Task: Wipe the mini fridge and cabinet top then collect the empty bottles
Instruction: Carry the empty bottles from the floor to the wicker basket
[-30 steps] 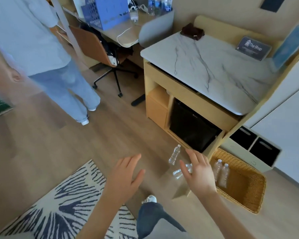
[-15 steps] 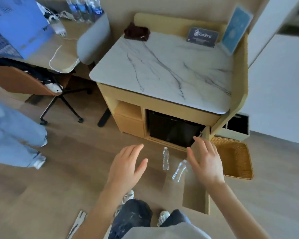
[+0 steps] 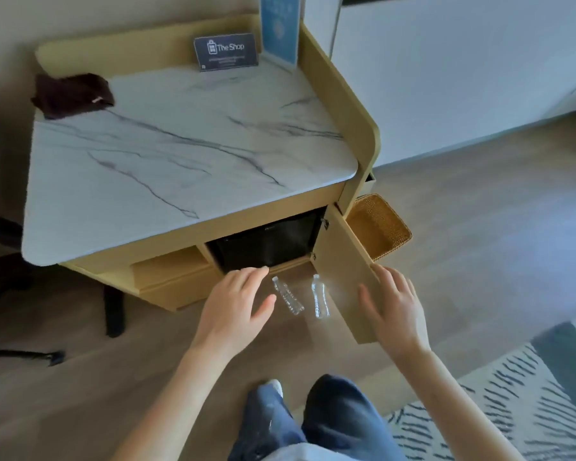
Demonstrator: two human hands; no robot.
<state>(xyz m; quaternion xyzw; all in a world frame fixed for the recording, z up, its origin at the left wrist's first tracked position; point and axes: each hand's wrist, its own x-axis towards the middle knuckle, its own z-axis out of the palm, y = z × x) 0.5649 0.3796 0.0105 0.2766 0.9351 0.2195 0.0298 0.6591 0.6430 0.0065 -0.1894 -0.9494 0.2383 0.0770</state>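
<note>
Standing over the cabinet, the person holds both hands out above the floor, the left hand [image 3: 235, 302] and the right hand [image 3: 394, 306] each with fingers spread loose and gripping nothing. Between them two clear, empty plastic bottles [image 3: 287, 295] lie on the wooden floor just in front of the cabinet, the second bottle [image 3: 319, 296] just right of the first, both caps pointing toward the far side. The black mini fridge [image 3: 266, 239] sits in its recess under the white, grey-veined marble cabinet top [image 3: 167, 154], its wooden door [image 3: 348, 274] swung open beside the right hand. A dark brown cloth [image 3: 72, 94] lies crumpled on the far left corner of the top. A woven basket [image 3: 379, 224] rests on the floor to the right.
</note>
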